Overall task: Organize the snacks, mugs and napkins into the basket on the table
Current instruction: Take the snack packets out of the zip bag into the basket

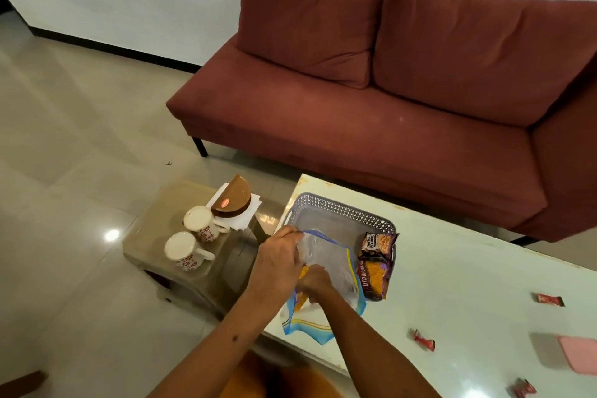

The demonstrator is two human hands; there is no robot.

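From the head view I read both hands working close together over the near-left corner of the white table [452,268]. The left hand [277,255] has its fingers curled, pinching the upper rim of a clear zip bag [329,265] with blue edging. The right hand [315,283] sits just below it, fingers closed on the same bag where a yellow snack shows through the plastic; I cannot tell whether the fingers reach inside the bag or grip it from outside. The bag lies partly over the near rim of the grey lattice basket [349,208], which stands on the table's left end. Against the basket's right wall a salted peanuts packet [376,244] leans, and just below it a purple-and-orange bhujia packet [376,278] rests, overlapping the basket edge and the table. Three small red candy wrappers [423,338] lie well apart on the right part of the table, near a pink flat object [578,355] at the frame edge. To the left of the table, a low brown stool [155,220] carries two white floral mugs [185,250], both upright, and a brown semicircular napkin holder [234,200] resting on white napkins [242,220]. A maroon sofa [387,100] stands behind the table.
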